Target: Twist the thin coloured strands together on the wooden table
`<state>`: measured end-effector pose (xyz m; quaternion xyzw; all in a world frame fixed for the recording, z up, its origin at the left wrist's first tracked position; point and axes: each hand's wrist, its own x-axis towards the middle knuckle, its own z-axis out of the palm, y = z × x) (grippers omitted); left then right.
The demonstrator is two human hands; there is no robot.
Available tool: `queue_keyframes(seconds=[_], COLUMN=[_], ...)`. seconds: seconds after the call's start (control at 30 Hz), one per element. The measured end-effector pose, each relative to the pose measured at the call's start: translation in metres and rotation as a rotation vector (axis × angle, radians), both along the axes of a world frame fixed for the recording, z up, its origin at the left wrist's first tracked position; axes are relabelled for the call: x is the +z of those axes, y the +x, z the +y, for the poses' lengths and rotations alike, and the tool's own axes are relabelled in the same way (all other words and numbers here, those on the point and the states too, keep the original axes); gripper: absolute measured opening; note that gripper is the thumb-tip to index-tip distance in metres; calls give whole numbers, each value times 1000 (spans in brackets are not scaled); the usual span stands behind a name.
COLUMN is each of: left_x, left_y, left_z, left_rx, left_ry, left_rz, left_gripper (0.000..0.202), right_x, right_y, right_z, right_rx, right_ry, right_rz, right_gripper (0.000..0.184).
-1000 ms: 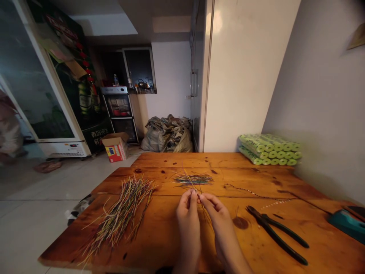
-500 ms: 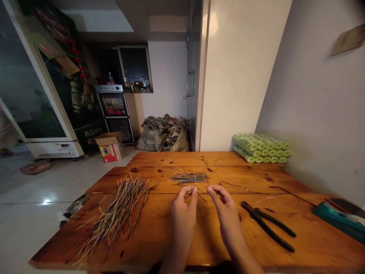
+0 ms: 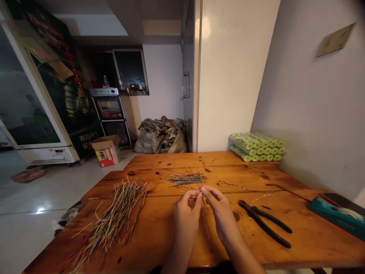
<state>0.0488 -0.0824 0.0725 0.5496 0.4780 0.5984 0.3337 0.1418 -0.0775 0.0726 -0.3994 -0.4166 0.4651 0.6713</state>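
Both my hands are over the middle of the wooden table (image 3: 159, 236). My left hand (image 3: 186, 213) and my right hand (image 3: 219, 211) pinch the same few thin coloured wires (image 3: 203, 198) between their fingertips, which nearly touch. The wire ends stick up past the fingers and trail down toward me. Just beyond my hands lies a small bundle of coloured wires (image 3: 186, 178). A large loose pile of coloured wires (image 3: 114, 217) is spread on the table's left side.
Black pliers (image 3: 264, 222) lie to the right of my hands. A teal tape dispenser (image 3: 336, 217) sits at the far right edge. Green rolls (image 3: 256, 146) are stacked against the wall at the back right. A thin beaded strand (image 3: 242, 187) lies behind the pliers.
My hands were together, spread apart half a second ago, and have come back together on the wires. The view has shifted slightly.
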Motion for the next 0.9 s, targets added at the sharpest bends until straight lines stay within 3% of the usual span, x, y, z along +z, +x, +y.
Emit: queue_keyframes(seconds=[0.2,0.33,0.43,0.53,0.6,0.77,0.9], left_x=[-4,-7,-8,-8,-7,-2,1], left_y=[5,6,0,-8,-10,-4,-3], left_z=[0,3,11,19,21,12,6], left_rx=[-16,-27,9,33,0,-197,-244], left_ry=[-9,-34,-92,-124,-123,-113,-88], left_rz=[33,33,-116,-296,-338,-249,-188], left_gripper=[14,14,15,21,23,20,16], right_x=[-3,-2,3,5,4,2,2], right_y=[6,15,24,28,25,10,7], right_z=[3,3,0,-3,-3,-4,-5], right_rx=[-77,-207,-394,-505,-446,-139,-129], right_ry=[7,37,118,138,98,32,29], right_rz=[124,247,348,286,192,63,21], right_gripper=[19,22,22,24,25,21,18])
